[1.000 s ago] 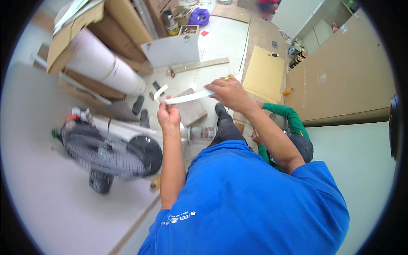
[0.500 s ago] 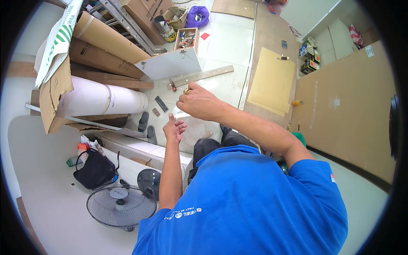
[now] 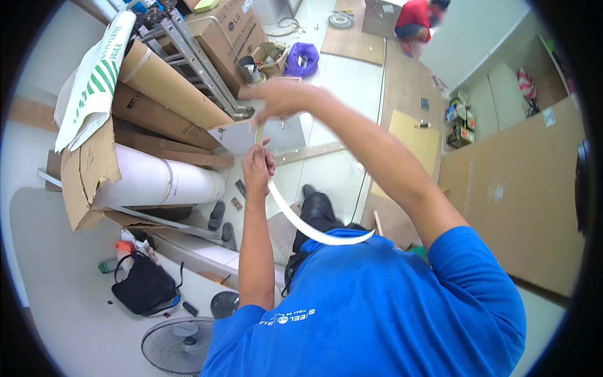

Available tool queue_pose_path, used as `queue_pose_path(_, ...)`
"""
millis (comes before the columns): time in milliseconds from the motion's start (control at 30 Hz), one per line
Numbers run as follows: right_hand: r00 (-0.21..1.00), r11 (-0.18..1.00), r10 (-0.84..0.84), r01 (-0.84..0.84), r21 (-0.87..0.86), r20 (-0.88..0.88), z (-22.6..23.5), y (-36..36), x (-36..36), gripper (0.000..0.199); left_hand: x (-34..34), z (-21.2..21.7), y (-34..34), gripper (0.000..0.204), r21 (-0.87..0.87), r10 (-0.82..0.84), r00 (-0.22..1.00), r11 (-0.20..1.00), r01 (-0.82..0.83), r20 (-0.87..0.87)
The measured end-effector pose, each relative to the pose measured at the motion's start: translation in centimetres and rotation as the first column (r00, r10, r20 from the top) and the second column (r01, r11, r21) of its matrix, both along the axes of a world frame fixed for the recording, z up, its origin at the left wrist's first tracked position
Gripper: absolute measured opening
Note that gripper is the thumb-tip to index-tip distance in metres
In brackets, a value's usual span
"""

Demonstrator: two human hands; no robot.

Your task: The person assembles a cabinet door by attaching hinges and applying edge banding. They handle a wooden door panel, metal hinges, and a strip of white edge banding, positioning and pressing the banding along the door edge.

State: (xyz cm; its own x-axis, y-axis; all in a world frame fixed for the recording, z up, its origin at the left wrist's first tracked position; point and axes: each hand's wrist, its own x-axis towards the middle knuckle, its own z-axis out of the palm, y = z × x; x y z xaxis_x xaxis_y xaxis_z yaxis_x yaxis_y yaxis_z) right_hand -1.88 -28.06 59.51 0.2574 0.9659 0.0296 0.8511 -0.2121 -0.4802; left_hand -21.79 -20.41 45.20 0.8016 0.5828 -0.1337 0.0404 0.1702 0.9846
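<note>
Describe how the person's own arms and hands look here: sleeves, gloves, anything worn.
Both hands, left and right, are bare, with no gloves, and no watch or rings that I can make out. The forearms are uncovered. A bright blue short-sleeved shirt with small white lettering on it ends above the elbows.

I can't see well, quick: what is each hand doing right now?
Left hand: closed around the long white strip.
Right hand: pinching the same strip's top end, fingers curled.
</note>
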Motion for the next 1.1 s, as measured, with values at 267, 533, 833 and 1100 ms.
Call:
queue_pose_path(267, 0.617, 0.753, -0.45, 0.651, 0.098, -0.646, -0.9, -0.7, 15.7, 0.049, 12.2, -4.6, 12.6, 0.052, -0.753, -0.104, 0.994, 0.653, 0.078, 0.013)
queue_pose_path(533, 0.472, 0.763, -0.533, 0.626, -0.159, -0.702, -10.2, -1.4, 15.5, 0.045, 16.4, -8.3, 16.8, 0.051, -0.842, -0.1, 0.993, 0.54, 0.0, -0.064)
queue_pose_path(833, 0.372, 0.758, -0.563, 0.589, -0.281, -0.738, -20.1, -8.3, 15.6, 0.044, 10.0, -6.5, 26.8, 0.044, -0.557, -0.032, 0.997, 0.831, -0.012, -0.069)
queue_pose_path(1100, -0.13, 0.479, -0.796, 0.46, -0.747, -0.591, -37.0, -18.2, 10.6, 0.034, 3.7, -0.7, 30.5, 0.048, 0.355, 0.201, 0.819, 0.935, 0.004, -0.538)
